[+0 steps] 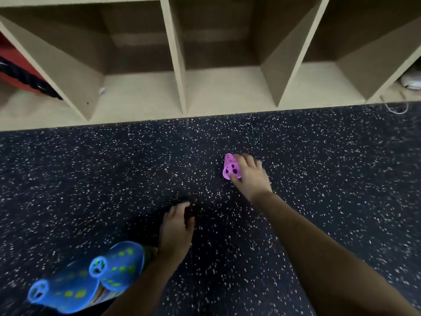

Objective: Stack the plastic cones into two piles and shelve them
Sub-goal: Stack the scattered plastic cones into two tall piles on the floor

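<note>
- The shelf (175, 65) is the biggest thing. It stands far past the right hand (249, 176). The middle boxes have no cones in them, so I think the putting-away part is not done yet.
- The floor (91, 179) is dark with little white dots. It lies under both hands.
- Two blue cones (120, 263) lie on their sides, low down and well to the left of the right hand, next to the left arm. Colour stripes peek out under one, so they may be the tops of two piles. It is blurry, so I cannot be sure.
- The right hand reaches out in front. Its fingers curl over the pink cone (231, 169) and its thumb pushes on the near rim. It has hold of the cone.
- The left hand (176, 231) is back and to the left of the right hand. Its fingers hang loose and it holds nothing.
- The pink cone is the smallest thing. It is tipped over in the right hand, on the floor or just above it; I cannot tell which. I think it goes on a pile next.
</note>
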